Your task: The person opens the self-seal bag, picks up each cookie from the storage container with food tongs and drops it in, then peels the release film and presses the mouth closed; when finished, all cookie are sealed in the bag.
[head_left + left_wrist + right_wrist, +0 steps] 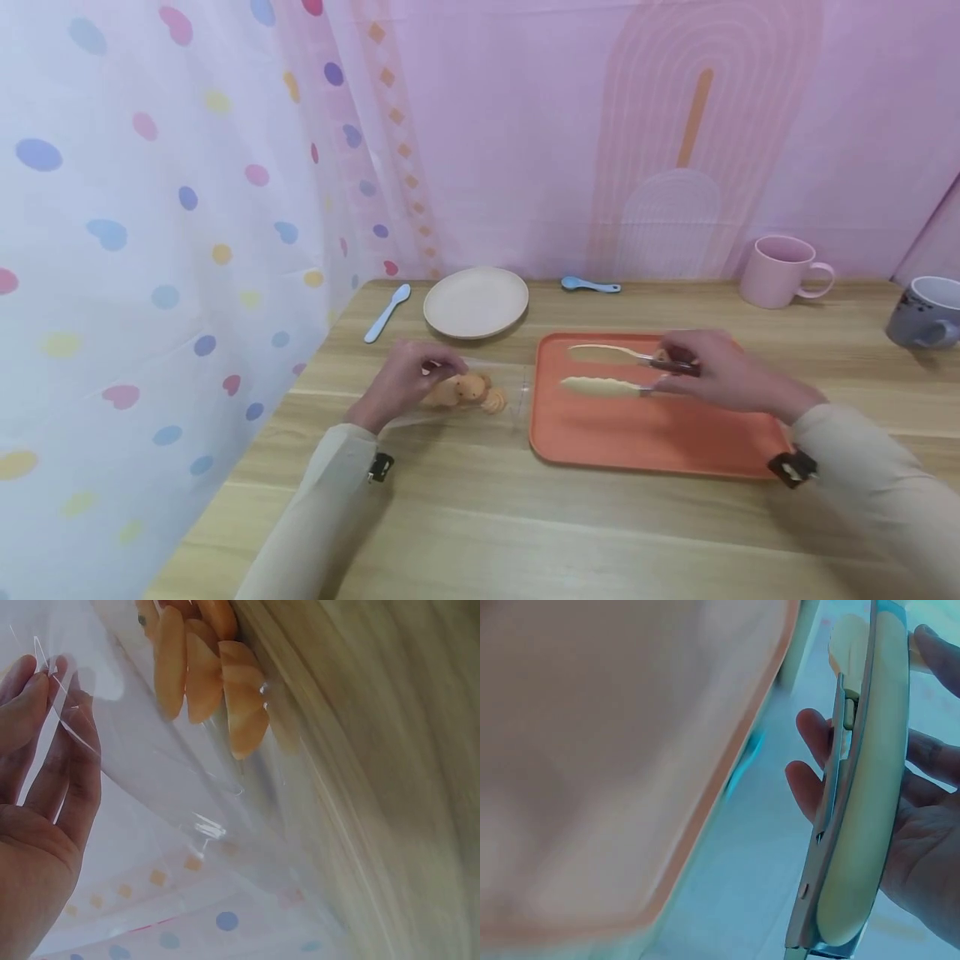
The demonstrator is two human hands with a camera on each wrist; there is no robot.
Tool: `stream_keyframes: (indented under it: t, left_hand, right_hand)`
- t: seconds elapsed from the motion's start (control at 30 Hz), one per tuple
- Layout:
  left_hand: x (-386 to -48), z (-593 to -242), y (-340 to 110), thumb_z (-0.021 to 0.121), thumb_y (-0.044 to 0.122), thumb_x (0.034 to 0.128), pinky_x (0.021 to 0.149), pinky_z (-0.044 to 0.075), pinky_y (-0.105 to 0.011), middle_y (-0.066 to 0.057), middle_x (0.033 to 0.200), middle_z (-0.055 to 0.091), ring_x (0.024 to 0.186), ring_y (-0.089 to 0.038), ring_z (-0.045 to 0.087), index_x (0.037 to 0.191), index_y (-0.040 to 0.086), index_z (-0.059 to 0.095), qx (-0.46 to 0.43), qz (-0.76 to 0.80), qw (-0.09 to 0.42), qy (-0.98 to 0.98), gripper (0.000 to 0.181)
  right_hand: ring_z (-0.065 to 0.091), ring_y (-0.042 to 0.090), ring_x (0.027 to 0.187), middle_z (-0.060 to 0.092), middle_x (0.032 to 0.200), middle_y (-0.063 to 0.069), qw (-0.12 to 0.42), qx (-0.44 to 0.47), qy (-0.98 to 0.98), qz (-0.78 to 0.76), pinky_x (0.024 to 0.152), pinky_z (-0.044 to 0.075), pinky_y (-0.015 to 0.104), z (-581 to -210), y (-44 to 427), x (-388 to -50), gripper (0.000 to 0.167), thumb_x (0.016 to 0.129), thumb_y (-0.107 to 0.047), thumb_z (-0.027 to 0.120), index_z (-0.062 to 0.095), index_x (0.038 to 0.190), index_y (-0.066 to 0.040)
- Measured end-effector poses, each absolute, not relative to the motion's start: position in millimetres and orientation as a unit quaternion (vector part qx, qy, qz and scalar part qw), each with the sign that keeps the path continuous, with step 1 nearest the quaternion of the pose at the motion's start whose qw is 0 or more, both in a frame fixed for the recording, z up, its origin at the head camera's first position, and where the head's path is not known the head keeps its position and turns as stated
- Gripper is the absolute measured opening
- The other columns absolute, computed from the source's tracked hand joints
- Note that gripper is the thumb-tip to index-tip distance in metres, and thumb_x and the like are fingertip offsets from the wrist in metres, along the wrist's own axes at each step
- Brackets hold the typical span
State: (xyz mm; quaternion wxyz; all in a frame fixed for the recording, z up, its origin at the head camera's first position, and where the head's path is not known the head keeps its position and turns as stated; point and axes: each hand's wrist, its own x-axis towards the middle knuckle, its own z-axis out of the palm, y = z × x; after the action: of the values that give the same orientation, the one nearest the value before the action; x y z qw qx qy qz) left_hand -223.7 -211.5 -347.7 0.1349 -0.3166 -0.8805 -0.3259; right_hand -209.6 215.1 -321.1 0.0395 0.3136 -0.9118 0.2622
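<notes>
Your left hand (397, 379) pinches the edge of a clear plastic bag (513, 380) on the wooden table (540, 542), its golden-brown pastries (471, 387) lying inside just left of the orange tray (637, 450), while your right hand (708, 369) grips pale-tipped tongs (603, 387), arms spread, above that tray.

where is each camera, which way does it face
Head: worn there, facing forward-down at a wooden table; left hand, right hand, cream sleeves show.
Left wrist: worn there, facing that hand and a clear plastic bag.
Right wrist: worn there, facing that hand and yellow-and-metal tongs.
Head and right wrist share the rectangular orange tray.
</notes>
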Motion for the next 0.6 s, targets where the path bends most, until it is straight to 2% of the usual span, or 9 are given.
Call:
stream_keyframes:
  t: [0.23, 0.37, 0.47, 0.6]
  left_hand:
    - [-220, -351, -212, 0.075, -0.009, 0.0815, 0.071, 0.063, -0.025, -0.006, 0.088, 0.079, 0.081, -0.019, 0.075, 0.085, 0.005, 0.079, -0.318, -0.330, 0.119, -0.881, 0.015]
    - [-219, -352, -212, 0.075, -0.006, 0.0829, 0.073, 0.064, -0.026, -0.005, 0.088, 0.079, 0.082, -0.018, 0.075, 0.086, 0.006, 0.079, -0.313, -0.322, 0.113, -0.886, 0.013]
    - [-219, -352, -212, 0.075, -0.006, 0.0831, 0.073, 0.063, -0.025, -0.004, 0.089, 0.080, 0.082, -0.018, 0.074, 0.086, 0.007, 0.079, -0.309, -0.319, 0.109, -0.890, 0.013]
    - [-218, -354, -214, 0.075, -0.007, 0.0822, 0.073, 0.062, -0.023, -0.004, 0.088, 0.079, 0.082, -0.017, 0.074, 0.086, 0.007, 0.079, -0.308, -0.316, 0.109, -0.891, 0.015]
  right_hand:
    - [0.048, -0.003, 0.064, 0.056, 0.071, -0.007, 0.074, 0.256, -0.934, 0.237, 0.055, 0.043, 0.019, -331, 290, -193, 0.020, 0.084, -0.015, 0.080, 0.061, 0.085, -0.011]
    - [0.052, -0.010, 0.066, 0.064, 0.072, -0.007, 0.120, 0.214, -0.949, 0.196, 0.056, 0.046, 0.018, -334, 328, -187, 0.020, 0.082, -0.016, 0.082, 0.063, 0.082, -0.011]
    - [0.062, -0.003, 0.065, 0.072, 0.072, 0.000, 0.125, 0.158, -0.969, 0.146, 0.056, 0.045, 0.021, -332, 350, -185, 0.025, 0.082, -0.028, 0.082, 0.064, 0.077, -0.013]
    - [0.060, 0.011, 0.059, 0.072, 0.067, 0.007, 0.096, 0.084, -0.984, 0.122, 0.057, 0.038, 0.023, -333, 372, -182, 0.041, 0.084, -0.042, 0.079, 0.059, 0.068, -0.010]
